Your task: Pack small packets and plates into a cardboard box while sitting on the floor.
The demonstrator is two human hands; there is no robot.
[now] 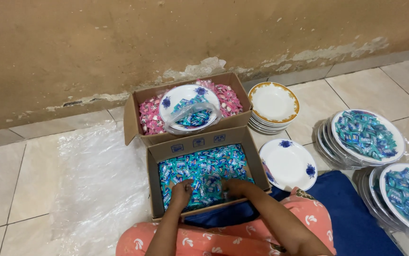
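Both of my hands reach into a cardboard box (pixel 155 163) filled with blue-wrapped candies (pixel 204 168). My left hand (pixel 181 193) is curled over the candies near the box's front left. My right hand (pixel 233 187) is closed among the candies at the front right. How much each hand holds is hidden by the fingers. Behind this box stands a second cardboard box (pixel 133 121) full of pink-wrapped candies (pixel 148 118), with a white blue-flowered plate (pixel 178 97) lying on top, carrying blue candies in a clear bag (pixel 192 118).
An empty white plate with blue flowers (pixel 288 163) lies right of the box. A stack of gold-rimmed plates (pixel 273 102) sits by the wall. Two stacks of wrapped plates topped with blue candies (pixel 365 135) (pixel 408 194) stand at right. Clear plastic sheet (pixel 95 180) covers the tiles at left.
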